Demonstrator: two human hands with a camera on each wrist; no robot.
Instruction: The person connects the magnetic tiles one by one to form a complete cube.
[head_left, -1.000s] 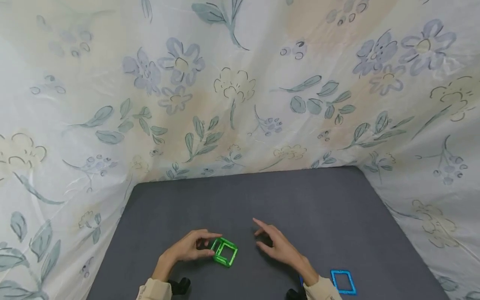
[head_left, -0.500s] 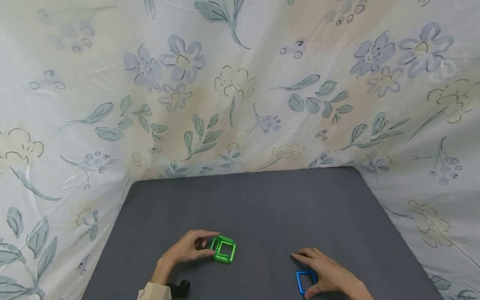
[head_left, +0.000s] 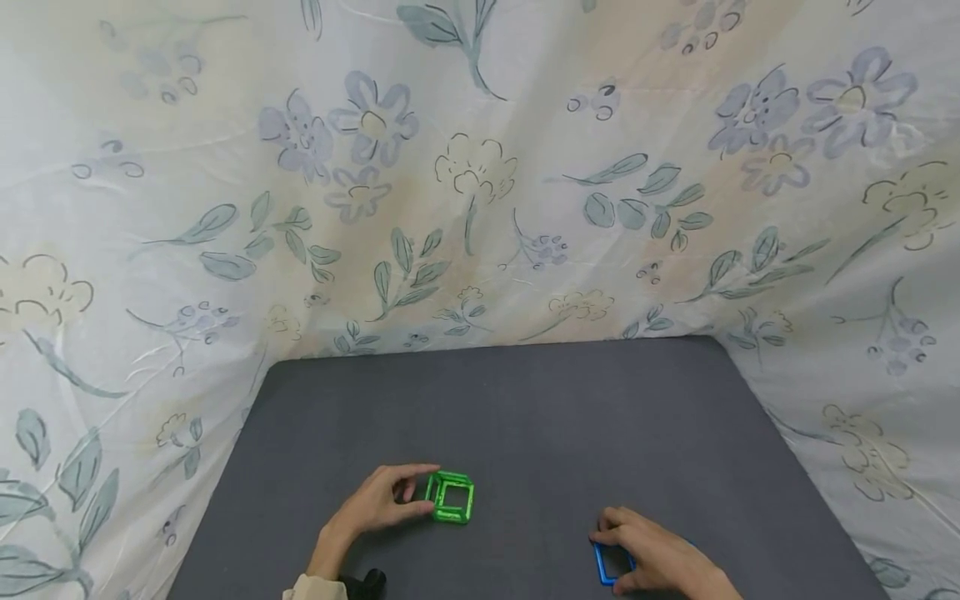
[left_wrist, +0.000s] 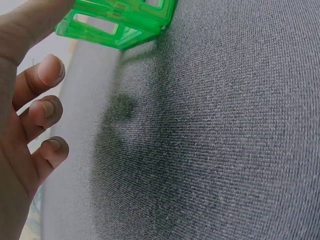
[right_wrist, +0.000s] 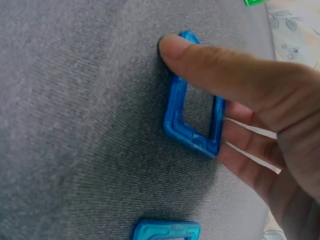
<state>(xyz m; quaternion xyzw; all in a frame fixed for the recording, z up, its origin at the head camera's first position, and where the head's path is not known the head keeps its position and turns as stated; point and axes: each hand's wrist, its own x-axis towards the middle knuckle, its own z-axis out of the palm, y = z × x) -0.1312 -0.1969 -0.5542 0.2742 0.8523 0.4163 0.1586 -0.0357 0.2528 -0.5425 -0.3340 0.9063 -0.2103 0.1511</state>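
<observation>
The left hand point(head_left: 375, 504), at the lower centre-left of the head view, pinches with thumb point(head_left: 415, 508) and forefinger point(head_left: 414, 469); the right hand point(head_left: 654, 550), at lower right, bends its fingers point(head_left: 613, 520) opposite its thumb point(right_wrist: 217, 64).

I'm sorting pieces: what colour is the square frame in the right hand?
The square frame is blue, clearest in the right wrist view.

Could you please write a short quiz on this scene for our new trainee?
1. What does the left hand touch?
A) a red ball
B) a green cube
C) a yellow cup
2. True or false: the right hand grips the green cube.
3. How many blue frames show in the right wrist view?

Key:
1. B.
2. False; it grips a blue frame.
3. Two; the lower frame is cut off by the picture's bottom edge.
</observation>
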